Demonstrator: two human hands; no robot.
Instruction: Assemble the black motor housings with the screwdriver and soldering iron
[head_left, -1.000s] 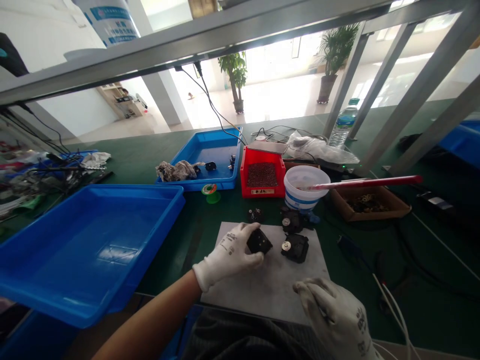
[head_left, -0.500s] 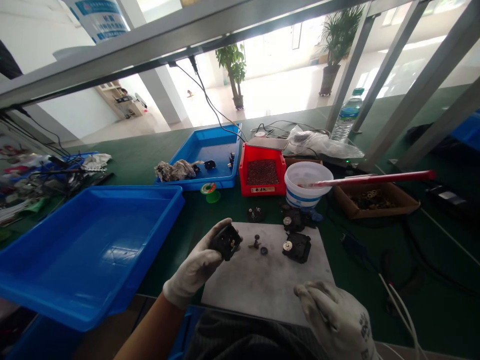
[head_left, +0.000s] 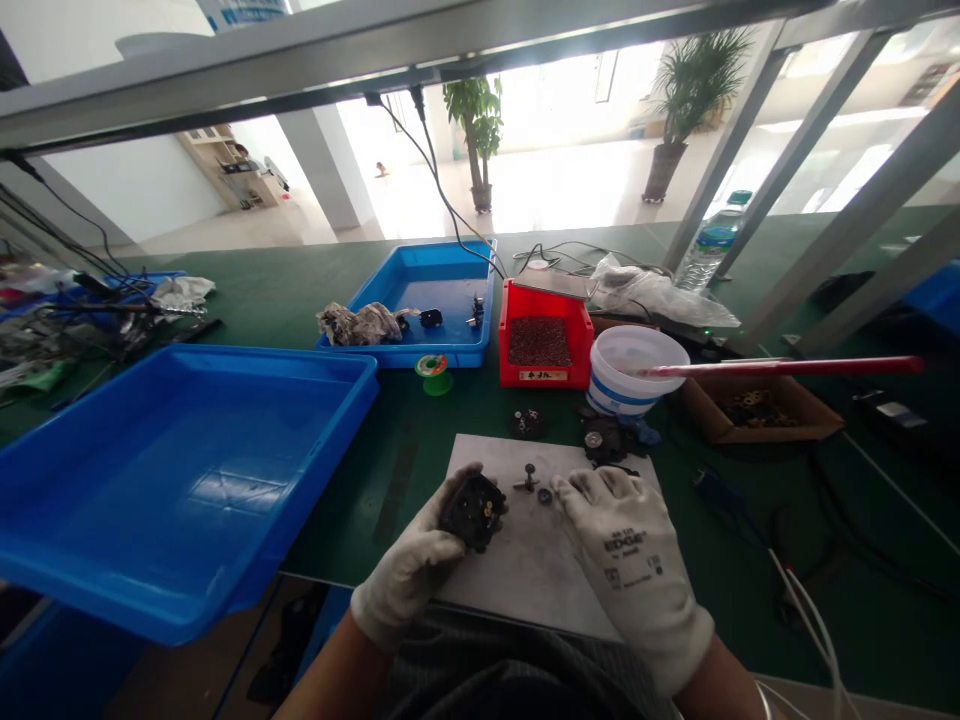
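A black housing (head_left: pixel 474 510) with small brass-coloured parts inside is gripped in my gloved left hand (head_left: pixel 420 565), above the left part of a grey sheet (head_left: pixel 510 590). My gloved right hand (head_left: pixel 630 560) is over the sheet's right side, palm down, its fingertips beside a small dark round part (head_left: pixel 545 496). Its fingers are bent and close together; whether anything is between them is hidden. A small shafted part (head_left: pixel 527 480) lies just left of the round one. Behind the right hand sits a black assembly with a metal disc (head_left: pixel 600 438). Another small black part (head_left: pixel 527 422) rests beyond the sheet.
A big blue tray (head_left: pixel 187 490) is at left, a smaller blue tray (head_left: pixel 427 275) behind. A red bin (head_left: pixel 545 340) of small brown pieces, a white bucket (head_left: pixel 634 370) with a red-handled tool, and a cardboard box (head_left: pixel 765 405) line the back. A green spool (head_left: pixel 435 375) stands nearby.
My right hand has moved forward and left to the small parts, now covering most of the nearer black assembly. My left hand, with the housing, has shifted slightly right and toward me.
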